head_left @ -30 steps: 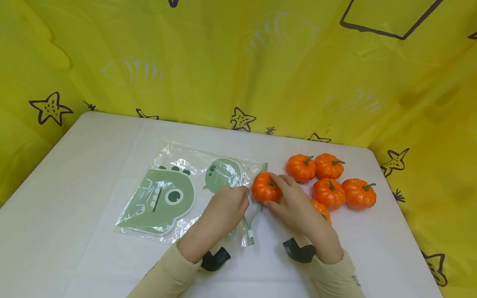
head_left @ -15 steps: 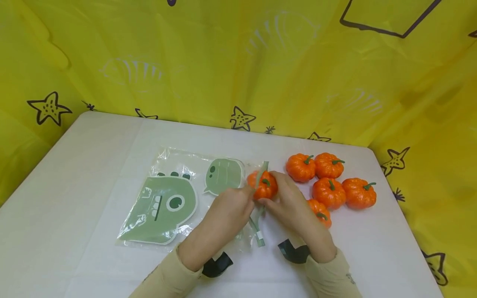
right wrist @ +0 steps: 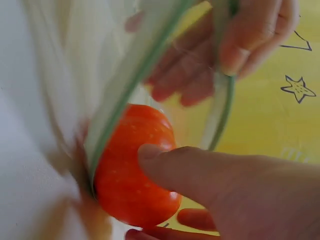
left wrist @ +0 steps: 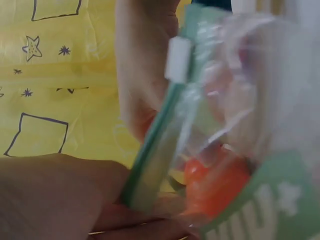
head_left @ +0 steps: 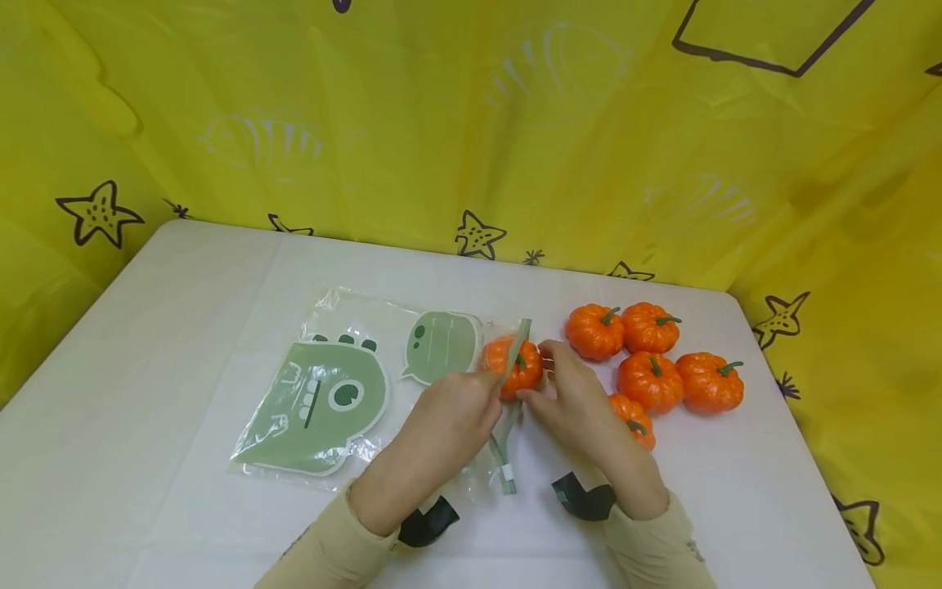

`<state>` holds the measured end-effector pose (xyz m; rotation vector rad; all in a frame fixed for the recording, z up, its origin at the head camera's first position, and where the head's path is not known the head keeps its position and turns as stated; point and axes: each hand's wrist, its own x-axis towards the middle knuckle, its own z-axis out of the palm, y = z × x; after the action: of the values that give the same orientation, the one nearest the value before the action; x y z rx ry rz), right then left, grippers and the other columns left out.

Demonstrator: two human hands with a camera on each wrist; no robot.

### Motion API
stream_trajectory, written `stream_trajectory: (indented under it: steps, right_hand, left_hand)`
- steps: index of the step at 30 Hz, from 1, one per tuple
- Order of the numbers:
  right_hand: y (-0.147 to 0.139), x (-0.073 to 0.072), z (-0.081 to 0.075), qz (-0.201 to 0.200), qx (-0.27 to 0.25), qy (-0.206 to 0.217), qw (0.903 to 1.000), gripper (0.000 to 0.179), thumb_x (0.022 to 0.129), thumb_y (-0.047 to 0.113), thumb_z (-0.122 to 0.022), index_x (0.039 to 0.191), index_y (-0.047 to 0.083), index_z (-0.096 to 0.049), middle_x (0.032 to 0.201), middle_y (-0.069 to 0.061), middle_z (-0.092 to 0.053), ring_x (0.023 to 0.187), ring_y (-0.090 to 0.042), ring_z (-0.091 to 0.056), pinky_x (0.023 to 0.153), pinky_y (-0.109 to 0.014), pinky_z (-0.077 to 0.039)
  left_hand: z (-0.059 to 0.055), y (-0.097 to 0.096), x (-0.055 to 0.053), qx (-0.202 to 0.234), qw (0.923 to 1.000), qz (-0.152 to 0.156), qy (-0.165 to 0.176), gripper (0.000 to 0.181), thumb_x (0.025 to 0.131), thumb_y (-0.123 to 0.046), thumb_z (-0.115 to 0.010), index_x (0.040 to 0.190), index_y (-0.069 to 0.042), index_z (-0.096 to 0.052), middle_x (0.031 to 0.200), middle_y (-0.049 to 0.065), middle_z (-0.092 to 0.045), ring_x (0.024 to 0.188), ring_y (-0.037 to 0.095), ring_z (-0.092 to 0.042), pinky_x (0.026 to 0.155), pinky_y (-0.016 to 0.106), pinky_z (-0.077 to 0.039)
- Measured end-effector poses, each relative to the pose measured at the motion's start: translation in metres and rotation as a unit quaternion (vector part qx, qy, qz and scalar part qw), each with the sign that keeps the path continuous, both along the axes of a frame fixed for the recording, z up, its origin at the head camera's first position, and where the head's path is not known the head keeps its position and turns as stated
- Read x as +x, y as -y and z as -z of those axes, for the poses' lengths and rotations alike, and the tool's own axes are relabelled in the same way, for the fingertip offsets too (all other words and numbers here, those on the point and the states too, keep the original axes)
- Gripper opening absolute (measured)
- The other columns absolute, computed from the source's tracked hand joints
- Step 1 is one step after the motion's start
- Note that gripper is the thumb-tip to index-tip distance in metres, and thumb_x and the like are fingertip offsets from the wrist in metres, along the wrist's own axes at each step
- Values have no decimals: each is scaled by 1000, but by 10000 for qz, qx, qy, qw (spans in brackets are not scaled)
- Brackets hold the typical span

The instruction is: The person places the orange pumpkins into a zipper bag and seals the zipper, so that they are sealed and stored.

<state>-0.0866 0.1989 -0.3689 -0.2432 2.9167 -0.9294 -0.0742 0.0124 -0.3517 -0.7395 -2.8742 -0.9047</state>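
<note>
My left hand (head_left: 458, 413) pinches the green zip edge of a clear slider bag (head_left: 331, 409) printed with a green monster face. In the left wrist view the white slider (left wrist: 178, 60) shows on that edge. A small orange toy pumpkin (head_left: 528, 378) sits at the bag's mouth, partly behind the zip strip. My right hand (head_left: 577, 401) holds it from the right. In the right wrist view the thumb (right wrist: 165, 162) lies on the pumpkin, fingers lower on its far side, and the mouth gapes around it. Left fingers (right wrist: 240, 50) grip the far zip edge there.
Several more orange pumpkins (head_left: 651, 383) stand grouped on the right of the white table (head_left: 147, 368); one (head_left: 634, 421) is partly behind my right forearm. Behind the table hangs a yellow cloth (head_left: 412, 147) with drawn starfish.
My right hand has moved the pumpkin left, into the bag's mouth, and its fingers have loosened slightly. My left hand has lifted the zip edge over the pumpkin; the bag has shifted slightly.
</note>
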Motion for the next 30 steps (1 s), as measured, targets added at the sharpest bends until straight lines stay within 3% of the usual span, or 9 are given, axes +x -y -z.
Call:
stream_trajectory:
  steps: [4,11,17,21,30]
  right_hand:
    - [-1,0,-1,87,-16,225,9997,48,87,17,-74,126,-1,-50,125,-20,-63,116,-37,-62,99,-52,-51]
    - [1,-1,1,151,7,142,9998,47,87,15,-74,125,-1,-51,122,-20,-65,114,-36,-64,98,-52,-51]
    - [6,-2,4,61,-33,61,10000,54,88,18,-75,130,-2,-49,125,-19,-64,115,-34,-63,98,-51,-52]
    - [5,-2,3,133,-81,105,9998,56,88,19,-74,134,-1,-49,128,-19,-63,116,-34,-63,97,-50,-53]
    - [1,2,-7,-59,-109,79,9999,40,89,15,-71,124,1,-60,119,-15,-68,112,-32,-64,94,-47,-55]
  left_hand:
    - [0,2,4,-274,9995,-109,63,22,88,-13,-63,68,-11,-57,58,2,-52,45,13,-42,41,22,-34]
    - [0,2,10,-1044,9945,62,-28,22,87,-6,-62,65,-7,-61,60,3,-55,48,15,-46,42,25,-37]
    - [-3,-1,11,-796,9959,270,-327,14,92,-8,-61,78,-7,-61,61,4,-57,48,14,-48,40,24,-37]
    - [-5,0,10,-650,9975,224,-167,18,92,-9,-59,75,-6,-62,61,4,-57,46,13,-46,40,24,-36]
    - [-8,4,7,-59,9997,140,196,18,92,-8,-57,74,-7,-58,59,4,-51,47,14,-43,41,23,-34]
